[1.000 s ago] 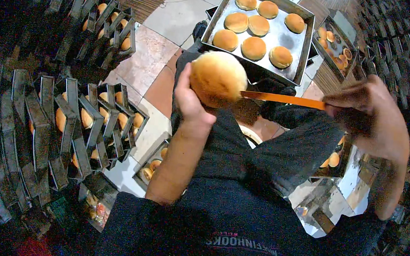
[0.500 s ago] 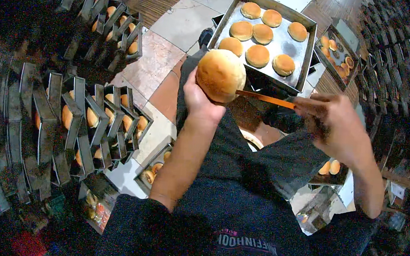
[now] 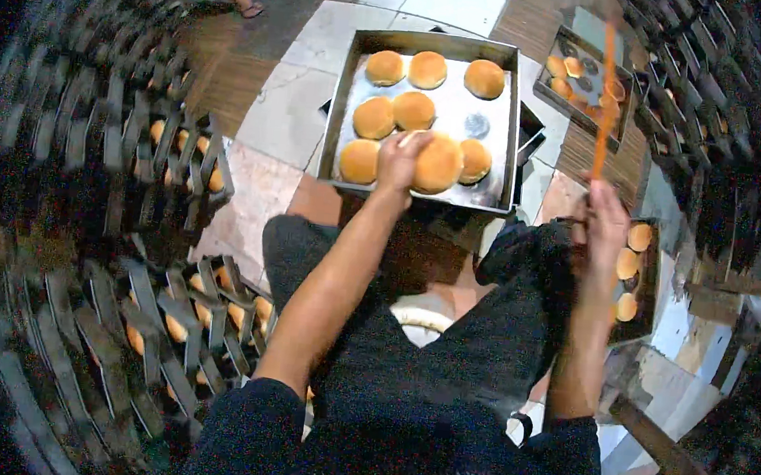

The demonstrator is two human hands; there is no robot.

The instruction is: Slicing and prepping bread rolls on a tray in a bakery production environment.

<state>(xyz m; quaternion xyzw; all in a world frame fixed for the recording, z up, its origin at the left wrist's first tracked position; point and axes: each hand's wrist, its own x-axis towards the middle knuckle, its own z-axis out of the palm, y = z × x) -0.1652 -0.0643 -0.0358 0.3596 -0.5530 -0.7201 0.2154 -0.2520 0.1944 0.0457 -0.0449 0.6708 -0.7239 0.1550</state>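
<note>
Bun (image 3: 440, 164) clamped in my left hand (image 3: 399, 159) hovers over the metal tray (image 3: 339, 96) among six others, right hand (image 3: 606, 224) gripping an upright orange blade (image 3: 605, 103); placing step, I judge, needing release into the free gap.

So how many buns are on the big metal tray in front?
7: three along the far row, two mid, two near; left hand holds another.
</note>
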